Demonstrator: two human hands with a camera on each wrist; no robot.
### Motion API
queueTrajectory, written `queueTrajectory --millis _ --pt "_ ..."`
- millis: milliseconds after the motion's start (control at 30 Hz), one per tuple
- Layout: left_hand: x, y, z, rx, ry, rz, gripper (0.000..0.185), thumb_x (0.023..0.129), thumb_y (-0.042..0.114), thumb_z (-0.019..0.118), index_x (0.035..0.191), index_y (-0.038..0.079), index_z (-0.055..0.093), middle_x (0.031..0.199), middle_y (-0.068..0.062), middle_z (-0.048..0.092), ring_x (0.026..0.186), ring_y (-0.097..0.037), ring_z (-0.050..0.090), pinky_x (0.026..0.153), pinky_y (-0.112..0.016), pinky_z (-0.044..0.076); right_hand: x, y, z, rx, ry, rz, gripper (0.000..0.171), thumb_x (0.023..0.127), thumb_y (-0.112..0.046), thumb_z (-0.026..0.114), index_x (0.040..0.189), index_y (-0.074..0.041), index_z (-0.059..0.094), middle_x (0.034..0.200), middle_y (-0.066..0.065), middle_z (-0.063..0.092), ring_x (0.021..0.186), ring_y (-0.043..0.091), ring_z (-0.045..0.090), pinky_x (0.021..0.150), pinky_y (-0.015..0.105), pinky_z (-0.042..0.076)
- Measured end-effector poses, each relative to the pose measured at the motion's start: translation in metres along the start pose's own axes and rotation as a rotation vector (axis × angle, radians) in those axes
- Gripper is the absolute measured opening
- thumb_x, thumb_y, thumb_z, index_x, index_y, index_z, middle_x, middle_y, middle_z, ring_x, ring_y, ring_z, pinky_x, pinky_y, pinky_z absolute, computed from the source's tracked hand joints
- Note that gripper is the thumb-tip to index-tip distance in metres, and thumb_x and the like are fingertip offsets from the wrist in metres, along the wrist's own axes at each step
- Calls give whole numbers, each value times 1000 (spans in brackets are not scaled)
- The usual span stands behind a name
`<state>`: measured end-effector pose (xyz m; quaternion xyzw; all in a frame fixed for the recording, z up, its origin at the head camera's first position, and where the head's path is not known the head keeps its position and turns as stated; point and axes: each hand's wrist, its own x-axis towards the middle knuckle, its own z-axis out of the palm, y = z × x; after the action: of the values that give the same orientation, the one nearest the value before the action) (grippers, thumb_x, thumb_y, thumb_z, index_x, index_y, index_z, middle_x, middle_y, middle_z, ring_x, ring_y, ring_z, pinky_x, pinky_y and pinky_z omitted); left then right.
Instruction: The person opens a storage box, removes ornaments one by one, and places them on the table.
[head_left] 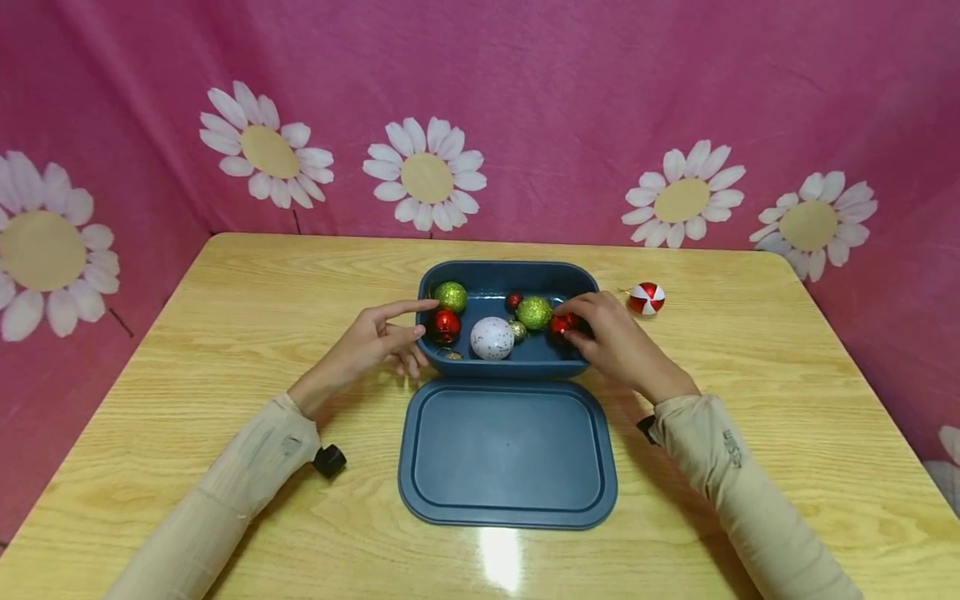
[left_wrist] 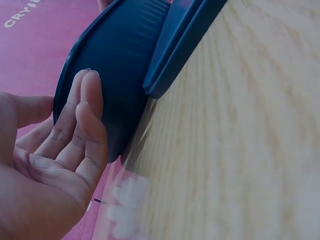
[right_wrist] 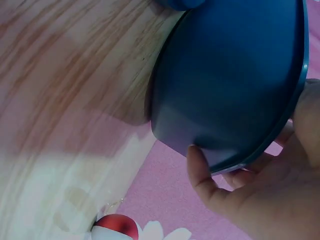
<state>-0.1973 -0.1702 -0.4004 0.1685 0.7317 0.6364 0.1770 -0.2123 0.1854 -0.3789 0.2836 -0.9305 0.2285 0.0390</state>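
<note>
A dark blue box point(head_left: 506, 368) holds several Christmas baubles. At its right end my right hand point(head_left: 618, 337) reaches over the rim, and thumb and fingers pinch a shiny red bauble point(head_left: 561, 324). My left hand point(head_left: 367, 337) rests at the left rim, with index finger and thumb along the edge and the other fingers outside the wall point(left_wrist: 115, 65). Near it inside lie a glittery green bauble point(head_left: 451, 297) and a red bauble point(head_left: 446, 325). A white speckled ball point(head_left: 492, 338), another green bauble point(head_left: 534, 313), a small red one point(head_left: 513, 300) and a small gold one point(head_left: 518, 331) lie mid-box.
The box's blue lid point(head_left: 507, 450) lies flat on the wooden table point(head_left: 750, 358) just in front of the box. A red and white striped bauble point(head_left: 647, 298) lies right of the box. Behind the table hangs a pink flowered cloth point(head_left: 540, 100).
</note>
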Motion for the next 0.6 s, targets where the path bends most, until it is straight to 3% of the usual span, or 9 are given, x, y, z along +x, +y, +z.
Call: queueTrajectory --millis 167,400,600 --pt "0 0 0 -8 -4 3 46 104 15 53 150 12 46 80 -17 73 64 -26 71 57 -32 57 -1 -1 -1 -28 -18 10 32 91 -17 75 117 -1 69 109 18 63 105 33 52 89 48 46" --pt "0 0 -1 -10 -4 6 47 104 16 54 150 12 45 80 -17 73 63 -26 71 56 -31 57 0 -5 -5 -48 12 -34 29 92 -16 72 117 -2 69 112 17 63 101 32 62 88 48 52" --pt "-1 -2 0 -21 -4 7 46 104 15 54 149 12 46 81 -20 72 63 -26 70 57 -31 57 -2 -4 -8 -16 -23 -13 31 92 -10 71 122 -1 66 119 19 61 107 34 60 93 50 52"
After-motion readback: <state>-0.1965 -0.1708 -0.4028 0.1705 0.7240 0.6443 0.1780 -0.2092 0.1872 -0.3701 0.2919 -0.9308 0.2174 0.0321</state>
